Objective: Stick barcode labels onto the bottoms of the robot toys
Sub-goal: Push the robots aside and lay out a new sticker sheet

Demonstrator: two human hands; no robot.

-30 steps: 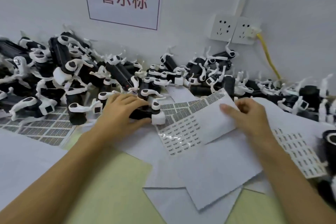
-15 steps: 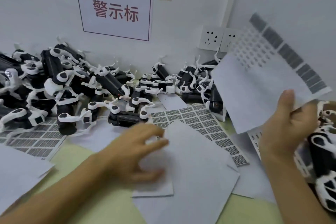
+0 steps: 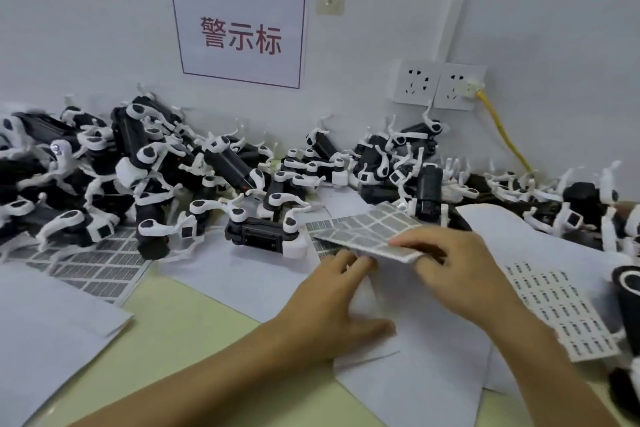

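A heap of black-and-white robot toys (image 3: 145, 166) lies along the wall from left to right. One robot toy (image 3: 263, 236) lies on its back just left of my hands. My right hand (image 3: 460, 267) holds a sheet of barcode labels (image 3: 370, 232) by its near right edge, a little above the table. My left hand (image 3: 332, 298) rests with straight fingers on white paper beneath that sheet, fingertips at the sheet's near edge.
Loose white backing sheets (image 3: 433, 374) cover the yellow-green table (image 3: 194, 322). More label sheets lie at the left (image 3: 97, 267) and the right (image 3: 561, 308). A wall socket (image 3: 436, 83) with a yellow cable (image 3: 502, 135) is behind. A red-lettered sign (image 3: 242, 35) hangs on the wall.
My right hand has brought the label sheet down from high on the right to just above the table. My left hand has moved right, under the sheet's near edge.
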